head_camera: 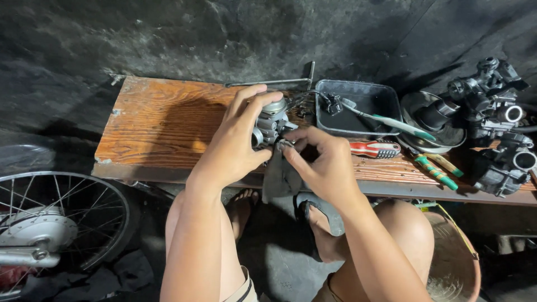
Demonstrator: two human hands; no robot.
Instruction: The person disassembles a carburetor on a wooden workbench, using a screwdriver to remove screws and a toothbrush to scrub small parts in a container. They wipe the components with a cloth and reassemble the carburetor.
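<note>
Grey carburetor point(271, 124), orange-brown grained bench point(162, 126)

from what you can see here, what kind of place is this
Probably a small motorcycle repair spot. The left hand holds a carburetor over a wooden bench, with screwdrivers nearby, more carburetors at the far end, and a spoked wheel.

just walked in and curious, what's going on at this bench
A person seated at a low wooden bench holds a small grey carburetor in the left hand. The right hand presses a dark rag against its underside. A black tray, screwdrivers and more carburetors lie to the right.
</note>
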